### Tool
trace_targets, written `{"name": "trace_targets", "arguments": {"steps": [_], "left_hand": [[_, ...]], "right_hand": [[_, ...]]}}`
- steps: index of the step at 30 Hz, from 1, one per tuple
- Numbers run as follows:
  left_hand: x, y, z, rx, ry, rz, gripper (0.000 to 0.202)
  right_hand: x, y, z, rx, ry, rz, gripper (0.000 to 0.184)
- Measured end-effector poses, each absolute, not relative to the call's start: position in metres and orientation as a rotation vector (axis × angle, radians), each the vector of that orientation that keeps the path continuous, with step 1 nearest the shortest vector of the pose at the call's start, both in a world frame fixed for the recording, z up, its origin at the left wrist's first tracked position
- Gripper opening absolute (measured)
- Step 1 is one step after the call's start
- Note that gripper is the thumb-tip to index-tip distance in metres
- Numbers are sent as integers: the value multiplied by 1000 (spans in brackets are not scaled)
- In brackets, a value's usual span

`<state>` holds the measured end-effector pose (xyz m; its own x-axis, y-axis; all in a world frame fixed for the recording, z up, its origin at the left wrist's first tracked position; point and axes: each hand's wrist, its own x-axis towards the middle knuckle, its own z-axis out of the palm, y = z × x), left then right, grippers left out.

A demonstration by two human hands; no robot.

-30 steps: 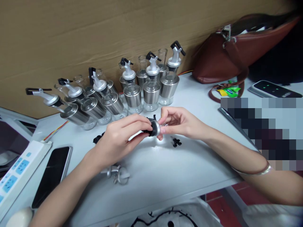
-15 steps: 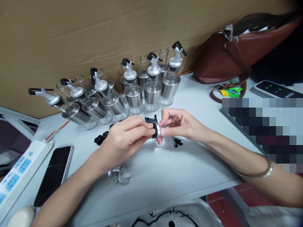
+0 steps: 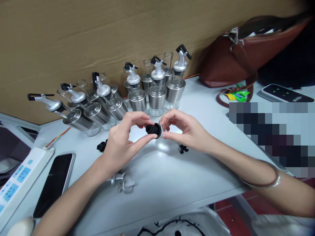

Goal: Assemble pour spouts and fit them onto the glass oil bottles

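Observation:
Over the middle of the white table [image 3: 172, 177], both my hands hold one small pourer cap [image 3: 154, 130] with a black ribbed stopper and a silver collar. My left hand [image 3: 123, 142] pinches the black stopper end between thumb and fingers. My right hand [image 3: 183, 129] grips the silver collar end with its fingertips. Behind my hands stand several glass and steel dispenser bottles [image 3: 155, 95], some with spouts fitted. A loose silver spout part [image 3: 123, 182] lies near my left wrist, and small black pieces [image 3: 183, 149] lie under my right hand.
A smartphone [image 3: 55, 183] and a white power strip [image 3: 21, 175] lie at the left. A brown leather bag [image 3: 236, 59] and a dark device [image 3: 283, 93] with green lights sit at the back right. A cardboard wall [image 3: 98, 32] backs the table. More black parts [image 3: 101, 146] lie left of my hand.
My left hand has opened from a wrap around the cap to a thumb-and-finger pinch on its black end. The cap has turned so the stopper shows, and both hands rose slightly.

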<state>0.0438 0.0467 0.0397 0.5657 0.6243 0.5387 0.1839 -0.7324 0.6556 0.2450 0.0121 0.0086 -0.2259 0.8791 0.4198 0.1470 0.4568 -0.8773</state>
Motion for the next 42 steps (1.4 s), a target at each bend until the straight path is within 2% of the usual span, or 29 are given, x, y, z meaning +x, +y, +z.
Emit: {"name": "trace_targets", "arguments": {"steps": [6,10,13,16,23,25,28,33,42], "left_hand": [[50,45,29,2260,641,1002,35],[51,44,30,2080,747,898,39],[49,46,36,1970,805,657,28],[46,49,43,1833,762,473,30],[44,52,48,1790,753,422,19],[44,52,47,1801,768,417,17],[46,52,44,1833,818,455,16],[50,49,45,1908,894,449,15],[51,45,45,2022,921,438,12]], "right_hand": [[244,7,2,-812,-1943,531,37],[244,5,2,-793,-1972,418,28],[246,5,4,-819,-1951,413,24],[247,7,6,-779,-1961,398,25],[246,9,9,-754,-2003,321,21],[245,8,10,-811,-1989,391,23],[244,5,12,-887,-1895,665,29],[239,4,14,-1021,-1730,1010,29],[236,4,13,-1025,-1674,1164,36]]}}
